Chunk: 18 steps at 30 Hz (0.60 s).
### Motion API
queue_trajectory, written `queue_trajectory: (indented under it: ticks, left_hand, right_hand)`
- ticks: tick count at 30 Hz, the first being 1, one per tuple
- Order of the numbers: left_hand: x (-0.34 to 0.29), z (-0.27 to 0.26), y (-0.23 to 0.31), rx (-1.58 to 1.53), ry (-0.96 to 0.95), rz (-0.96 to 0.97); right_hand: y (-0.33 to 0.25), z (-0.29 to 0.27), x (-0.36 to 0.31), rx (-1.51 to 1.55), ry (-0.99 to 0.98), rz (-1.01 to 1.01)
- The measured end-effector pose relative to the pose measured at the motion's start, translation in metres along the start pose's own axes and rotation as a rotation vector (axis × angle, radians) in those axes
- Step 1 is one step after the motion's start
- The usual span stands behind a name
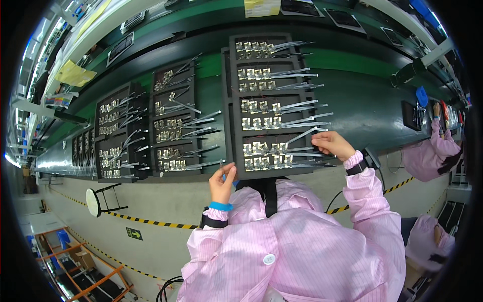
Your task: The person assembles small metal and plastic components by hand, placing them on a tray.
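In front of me lies a black foam tray (232,151) with rows of small metallic parts (259,148), each with a thin flat silvery strip running out to the right. My right hand (336,145) is at the tray's right edge, finger and thumb pinched on the end of one silvery strip (301,135) that slants up from the nearest compartment. My left hand (221,183) is by the tray's near left corner, thumb and fingers close together. Whatever is between them is too small to make out. Strip ends from the tray on the left reach close to it.
More loaded black trays (176,146) stand to the left on the dark green bench (362,100). Flat dark devices (344,20) and yellow paper (261,7) lie along the far side. A stool (94,203) stands on the floor at left. A co-worker in pink (427,156) sits at right.
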State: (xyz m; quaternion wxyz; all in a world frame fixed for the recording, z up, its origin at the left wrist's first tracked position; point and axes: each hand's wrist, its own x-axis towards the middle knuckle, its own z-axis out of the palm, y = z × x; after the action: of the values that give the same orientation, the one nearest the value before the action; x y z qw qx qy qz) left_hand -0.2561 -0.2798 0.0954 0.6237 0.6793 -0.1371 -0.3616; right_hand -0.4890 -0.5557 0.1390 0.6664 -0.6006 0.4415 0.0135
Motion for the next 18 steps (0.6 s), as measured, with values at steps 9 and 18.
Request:
queue_trajectory:
  ticks: [9, 18]
  left_hand:
    - [0.020, 0.011, 0.007, 0.277, -0.017, 0.054]
    - [0.028, 0.011, -0.003, 0.108, -0.104, 0.066]
  right_hand:
    - [-0.003, -0.008, 0.018, 0.076, -0.159, 0.065]
    - [-0.002, -0.014, 0.027, 0.203, -0.294, 0.046]
